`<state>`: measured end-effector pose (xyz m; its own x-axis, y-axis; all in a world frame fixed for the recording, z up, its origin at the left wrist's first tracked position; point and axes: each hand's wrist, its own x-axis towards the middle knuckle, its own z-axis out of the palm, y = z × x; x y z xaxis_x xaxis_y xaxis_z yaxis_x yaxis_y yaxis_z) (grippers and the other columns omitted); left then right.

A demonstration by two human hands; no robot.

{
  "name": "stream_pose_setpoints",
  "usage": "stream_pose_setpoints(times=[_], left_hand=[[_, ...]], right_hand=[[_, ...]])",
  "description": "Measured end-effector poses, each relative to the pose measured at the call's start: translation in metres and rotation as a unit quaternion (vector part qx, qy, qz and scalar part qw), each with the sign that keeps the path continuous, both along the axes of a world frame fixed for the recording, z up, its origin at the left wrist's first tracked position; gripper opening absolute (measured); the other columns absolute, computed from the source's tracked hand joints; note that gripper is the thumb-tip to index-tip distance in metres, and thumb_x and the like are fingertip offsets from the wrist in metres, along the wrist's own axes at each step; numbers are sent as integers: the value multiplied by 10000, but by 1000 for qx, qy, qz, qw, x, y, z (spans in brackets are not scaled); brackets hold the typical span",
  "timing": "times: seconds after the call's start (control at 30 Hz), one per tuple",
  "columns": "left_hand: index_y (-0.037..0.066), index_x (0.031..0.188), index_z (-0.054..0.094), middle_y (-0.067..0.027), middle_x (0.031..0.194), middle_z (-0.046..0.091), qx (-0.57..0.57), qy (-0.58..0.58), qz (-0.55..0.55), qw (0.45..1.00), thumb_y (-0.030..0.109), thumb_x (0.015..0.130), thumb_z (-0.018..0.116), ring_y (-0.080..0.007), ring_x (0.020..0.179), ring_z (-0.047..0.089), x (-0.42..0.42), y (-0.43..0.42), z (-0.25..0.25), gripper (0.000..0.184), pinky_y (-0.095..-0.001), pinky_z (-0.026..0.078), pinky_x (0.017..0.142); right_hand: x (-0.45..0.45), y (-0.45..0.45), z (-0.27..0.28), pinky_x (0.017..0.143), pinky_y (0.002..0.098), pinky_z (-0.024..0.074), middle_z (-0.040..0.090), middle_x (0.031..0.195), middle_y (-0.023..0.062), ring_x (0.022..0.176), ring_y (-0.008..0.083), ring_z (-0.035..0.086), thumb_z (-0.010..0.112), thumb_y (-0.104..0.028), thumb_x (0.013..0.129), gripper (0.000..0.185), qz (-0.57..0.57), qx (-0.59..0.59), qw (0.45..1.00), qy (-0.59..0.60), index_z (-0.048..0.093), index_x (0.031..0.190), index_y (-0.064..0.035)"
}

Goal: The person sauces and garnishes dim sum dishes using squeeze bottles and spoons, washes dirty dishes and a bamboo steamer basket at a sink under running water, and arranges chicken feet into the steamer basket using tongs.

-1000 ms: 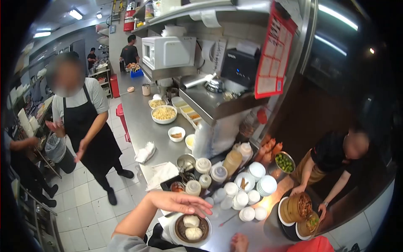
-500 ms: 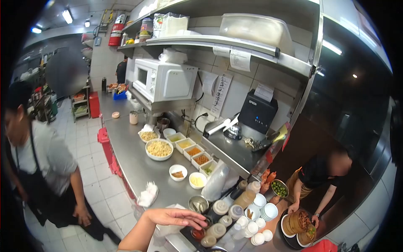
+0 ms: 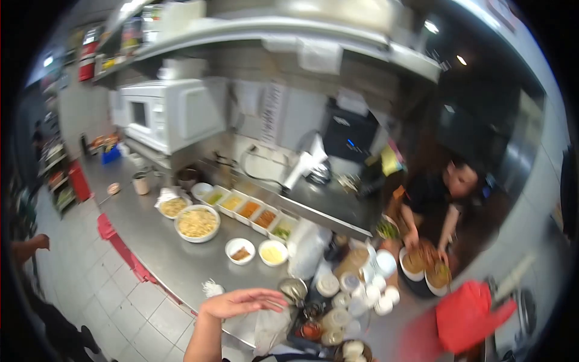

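My left hand hovers over the near part of the steel counter, its fingers stretched to the right and holding nothing. Just past its fingertips sits a small metal bowl. A crumpled whitish cloth or bag lies under the hand. To its right stand several squeeze bottles, a container of red sauce and stacked white cups. Two white bowls, one with brown pieces and one with yellow shreds, are beyond the hand. My right hand is out of view.
A large bowl of pale food and a row of topping tubs line the counter. Behind are a microwave and receipt printer. At right, another person handles round containers; a red plastic bag is nearer.
The view has swung right and blurs. My left hand has drawn slightly back from the bottles, still outstretched. The person at left has mostly left the frame; more of the red bag shows.
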<state>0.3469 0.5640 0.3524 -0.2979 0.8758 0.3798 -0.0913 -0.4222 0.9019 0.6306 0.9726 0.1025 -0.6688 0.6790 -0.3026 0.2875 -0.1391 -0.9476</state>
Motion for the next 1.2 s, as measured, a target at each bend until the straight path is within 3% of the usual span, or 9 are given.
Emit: stream_pose_setpoints(times=[0.07, 0.23, 0.33, 0.43, 0.5, 0.63, 0.93, 1.07, 1.2], left_hand=[[-6, 1376, 307, -180, 1357, 416, -20, 4, 13, 1000, 190, 953, 452, -291, 1238, 435, -4, -8, -3, 488, -417, 322, 1029], [16, 1357, 353, -153, 1304, 478, -76, -25, 183, 980, 237, 957, 456, -264, 1164, 505, 2, -49, -20, 469, -379, 356, 988], [59, 1349, 387, -103, 1276, 514, -176, -102, 325, 924, 294, 948, 474, -219, 1130, 532, 22, -84, -46, 472, -344, 371, 960], [101, 1324, 430, -58, 1218, 560, -217, -216, 500, 810, 330, 927, 494, -182, 1091, 555, 46, -105, -108, 463, -337, 390, 916], [109, 1288, 462, -39, 1175, 586, -260, -280, 645, 662, 336, 902, 505, -162, 1055, 570, 63, -111, -149, 450, -329, 400, 858], [119, 1234, 507, -42, 1172, 593, -239, -361, 678, 594, 344, 894, 518, -174, 1028, 584, 94, -113, -179, 408, -345, 402, 870], [123, 1187, 541, -16, 1132, 608, -159, -346, 718, 583, 337, 918, 482, -155, 1010, 588, 40, -190, -186, 349, -325, 397, 831], [145, 1085, 583, 9, 1032, 636, -56, -449, 743, 494, 325, 924, 456, -132, 926, 607, -3, -283, -259, 273, -323, 403, 716], [156, 1076, 567, 0, 1031, 634, -101, -493, 744, 440, 390, 927, 424, -146, 952, 595, -36, -356, -350, 312, -375, 385, 793]], right_hand=[[18, 33, -64, 747, 358, 490, 608, 1008, 162, 904, 262, 579, 562, -258, 891, 398, -33, 106, 993, 26, 519, 1156, 36], [52, 49, 18, 757, 363, 488, 607, 1016, 161, 911, 264, 579, 551, -263, 894, 398, -114, 27, 991, 58, 517, 1160, 32], [59, 70, 61, 763, 366, 488, 606, 1021, 161, 915, 265, 580, 544, -265, 896, 398, -133, 19, 988, 80, 516, 1163, 30], [56, 86, 101, 769, 369, 487, 605, 1026, 160, 918, 266, 580, 537, -268, 898, 398, -139, 19, 986, 94, 515, 1165, 27], [46, 93, 121, 773, 371, 487, 604, 1029, 160, 921, 267, 580, 532, -270, 900, 399, -133, 17, 985, 107, 514, 1167, 25], [17, 84, 141, 781, 375, 486, 603, 1036, 159, 926, 268, 580, 523, -274, 902, 399, -108, -1, 987, 121, 512, 1170, 22], [-116, -24, 147, 799, 384, 484, 600, 1050, 158, 938, 272, 581, 502, -282, 908, 401, 55, -81, 988, 117, 508, 1178, 14], [-188, -117, 144, 807, 388, 483, 599, 1056, 157, 944, 273, 581, 493, -286, 911, 402, 133, -111, 980, 97, 507, 1181, 11], [-258, -226, 149, 815, 392, 482, 597, 1063, 156, 949, 275, 582, 483, -289, 914, 403, 190, -117, 973, 59, 505, 1185, 8]])
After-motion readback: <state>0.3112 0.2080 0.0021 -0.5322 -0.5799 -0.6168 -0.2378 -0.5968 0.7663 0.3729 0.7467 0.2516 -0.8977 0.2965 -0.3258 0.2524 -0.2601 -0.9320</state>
